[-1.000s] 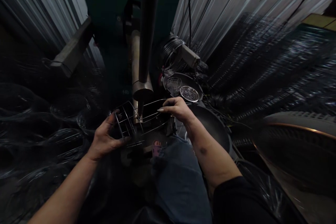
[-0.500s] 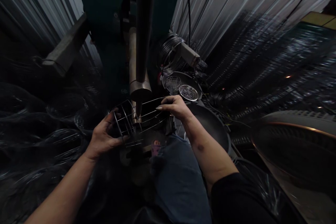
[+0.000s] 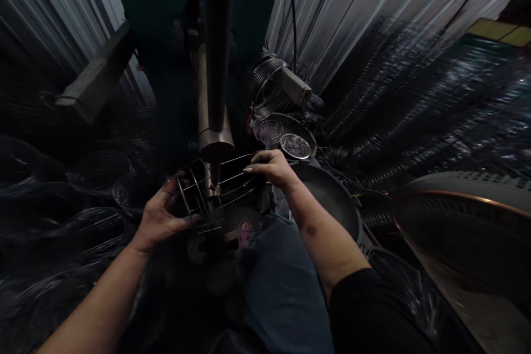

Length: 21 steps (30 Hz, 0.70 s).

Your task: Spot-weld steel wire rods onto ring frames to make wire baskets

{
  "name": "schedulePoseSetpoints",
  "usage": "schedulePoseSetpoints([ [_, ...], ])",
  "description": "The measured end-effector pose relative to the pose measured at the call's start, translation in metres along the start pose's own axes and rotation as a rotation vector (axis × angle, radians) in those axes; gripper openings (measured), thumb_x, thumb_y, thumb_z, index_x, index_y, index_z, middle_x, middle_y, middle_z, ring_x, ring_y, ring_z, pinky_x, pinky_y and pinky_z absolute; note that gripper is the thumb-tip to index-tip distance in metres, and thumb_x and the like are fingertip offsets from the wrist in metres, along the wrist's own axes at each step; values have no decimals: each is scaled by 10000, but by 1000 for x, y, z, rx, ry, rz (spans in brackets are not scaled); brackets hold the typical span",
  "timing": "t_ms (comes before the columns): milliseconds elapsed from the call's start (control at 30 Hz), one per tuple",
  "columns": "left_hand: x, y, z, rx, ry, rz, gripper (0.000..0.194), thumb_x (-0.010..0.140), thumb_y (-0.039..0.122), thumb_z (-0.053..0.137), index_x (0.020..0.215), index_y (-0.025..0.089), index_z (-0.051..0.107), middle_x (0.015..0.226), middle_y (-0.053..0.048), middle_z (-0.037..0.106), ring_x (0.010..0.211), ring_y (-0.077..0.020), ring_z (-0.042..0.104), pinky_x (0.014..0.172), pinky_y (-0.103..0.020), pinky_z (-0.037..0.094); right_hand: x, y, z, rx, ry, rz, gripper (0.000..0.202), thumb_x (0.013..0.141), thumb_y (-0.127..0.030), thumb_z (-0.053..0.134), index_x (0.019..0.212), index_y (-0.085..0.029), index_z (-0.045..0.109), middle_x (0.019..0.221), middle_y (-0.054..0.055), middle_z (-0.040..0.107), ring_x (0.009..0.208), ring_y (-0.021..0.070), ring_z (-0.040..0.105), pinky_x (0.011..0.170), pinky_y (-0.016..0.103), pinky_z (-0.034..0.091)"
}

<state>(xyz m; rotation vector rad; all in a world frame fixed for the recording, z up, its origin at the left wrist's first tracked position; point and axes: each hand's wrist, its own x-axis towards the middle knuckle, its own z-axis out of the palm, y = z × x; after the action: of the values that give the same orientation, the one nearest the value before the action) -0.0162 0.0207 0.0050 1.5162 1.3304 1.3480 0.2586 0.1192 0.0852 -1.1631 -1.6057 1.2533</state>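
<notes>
A wire frame (image 3: pixel 198 185) of thin metal rods spans the space between my hands, around the lower tip of a machine's electrode (image 3: pixel 213 185). My left hand (image 3: pixel 163 215) grips the frame's left end, thumb below and fingers above. At the right end, my right hand (image 3: pixel 269 168) pinches the curved rods between thumb and fingers. Just above the frame is the machine's thick metal cylinder (image 3: pixel 216 141). Where exactly the rods touch the tip is too dark to tell.
Right of the machine, a basin (image 3: pixel 313 146) holds a round wire piece and a shiny dish (image 3: pixel 295 145). Behind it hangs a wire coil (image 3: pixel 265 80). A large dark pan (image 3: pixel 327 193) lies beside my right forearm. Stacked wirework fills both sides.
The view has shifted slightly, so the machine and basin appear a little further left. Both hands keep their hold on the wire frame, which stays at the machine's tip.
</notes>
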Motion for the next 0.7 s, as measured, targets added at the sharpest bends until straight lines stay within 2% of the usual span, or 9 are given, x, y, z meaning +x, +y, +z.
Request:
schedulePoseSetpoints([
  [233,0,7,3,50,-17,-47,995,517,441,876,1391,197,468,1312,-113,584,1199,-320,558,1081,-501,396,2,2,-1,8,-4,-7,313,497,-369,839,576,-127,655,497,-52,496,492,70,409,501,225,311],
  [433,1,6,2,74,-5,-65,998,485,459,886,1365,194,497,1240,-117,626,1144,-338,593,1024,-512,453,2,-2,-2,5,-26,30,313,495,-362,838,597,-124,663,496,-58,487,490,71,413,495,223,308],
  [567,1,3,1,45,-13,-74,1008,487,456,885,1374,192,484,1269,-128,608,1146,-345,591,1024,-550,439,3,-4,-2,15,-29,48,305,480,-338,847,584,-122,659,490,-56,494,491,70,415,498,223,312],
  [700,0,4,2,-15,-28,-75,1014,479,426,894,1374,185,480,1302,-127,590,1173,-334,576,1061,-523,411,3,2,-2,41,-33,26,284,498,-321,847,588,-123,664,497,-49,514,493,71,427,505,222,318],
])
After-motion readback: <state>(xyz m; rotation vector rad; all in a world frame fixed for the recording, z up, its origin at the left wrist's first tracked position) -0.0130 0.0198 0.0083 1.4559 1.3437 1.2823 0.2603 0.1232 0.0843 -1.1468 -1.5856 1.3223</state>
